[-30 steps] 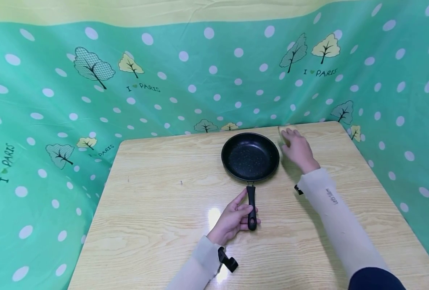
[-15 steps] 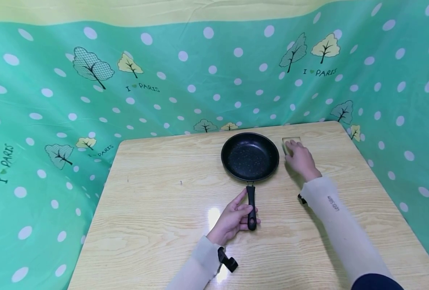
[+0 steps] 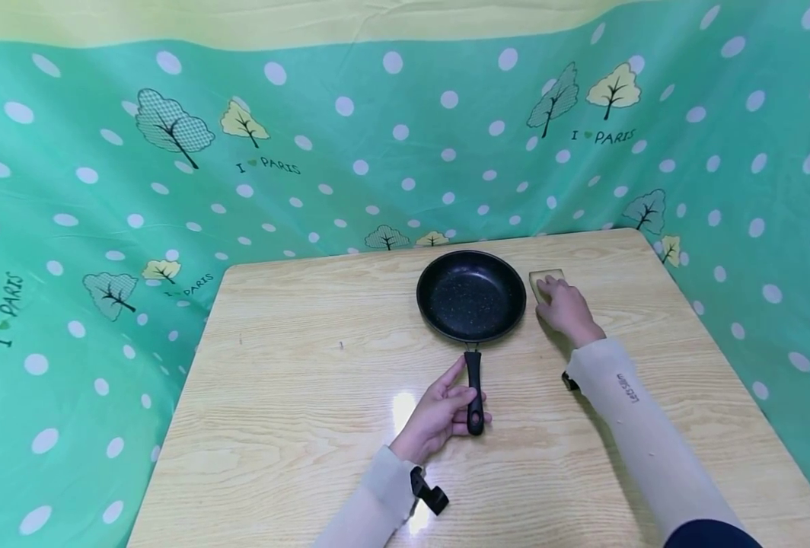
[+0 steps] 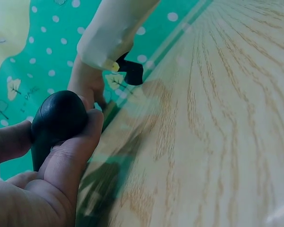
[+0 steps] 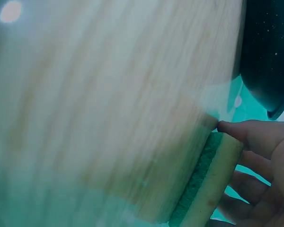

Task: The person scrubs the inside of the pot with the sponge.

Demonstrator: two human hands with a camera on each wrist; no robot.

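Observation:
A black frying pan (image 3: 470, 295) with a speckled inside is toward the back of the table, its handle (image 3: 474, 392) pointing toward me. My left hand (image 3: 435, 418) grips that handle, thumb on top and fingers underneath. In the left wrist view the rounded handle end (image 4: 61, 116) sits between thumb and fingers. Just right of the pan, my right hand (image 3: 568, 310) holds a sponge (image 3: 547, 275). The right wrist view shows the sponge's yellow layer (image 5: 215, 177) and its green scouring layer (image 5: 196, 182), which faces the tabletop. Fingers partly cover the sponge from above.
The light wooden table (image 3: 295, 365) has its far edge close behind the pan. A green dotted curtain (image 3: 377, 152) hangs around the back and sides. A small mark (image 3: 341, 345) shows on the wood left of the pan.
My right hand, blurred by the table's far edge with the sponge at first, has come slightly back toward me with it. The left hand and pan have stayed put.

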